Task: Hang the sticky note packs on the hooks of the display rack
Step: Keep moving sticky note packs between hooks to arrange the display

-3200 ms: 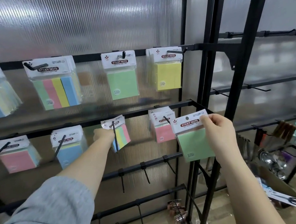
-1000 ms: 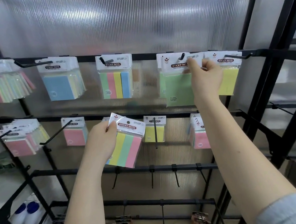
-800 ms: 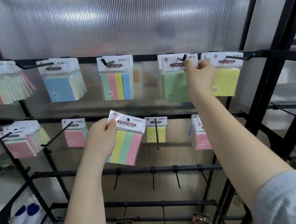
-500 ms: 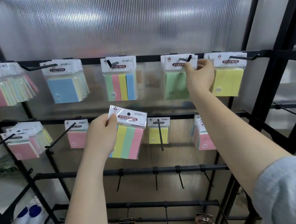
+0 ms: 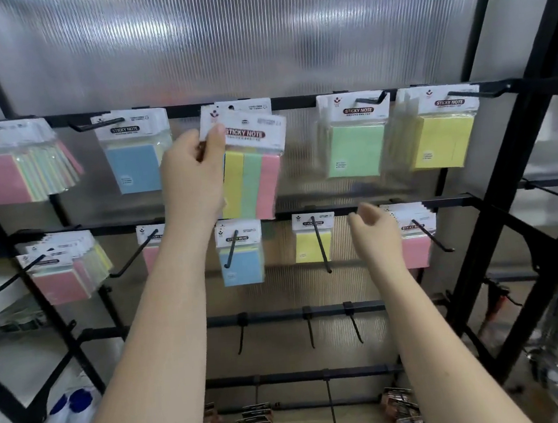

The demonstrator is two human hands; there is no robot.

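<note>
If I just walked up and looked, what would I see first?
Probably the left hand lifting a striped sticky note pack up to the top row in the middle of the rack. Next, the bright green pack and yellow pack hanging to its right. The right hand hangs empty lower down, by the second row.

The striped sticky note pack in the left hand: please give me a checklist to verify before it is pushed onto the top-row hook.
1. Left hand grip on the striped sticky note pack: pinched at the header card's left corner. Ok.
2. Pack held level: it is tilted. Not ok.
3. Hang hole lined up with the hook: the hole is blurred and the hook is hidden behind the card. Cannot tell.
4. Matching pack behind already on that hook: its header shows. Ok.
5. Right hand out of the way: low, near the second row, holding nothing. Ok.
</note>
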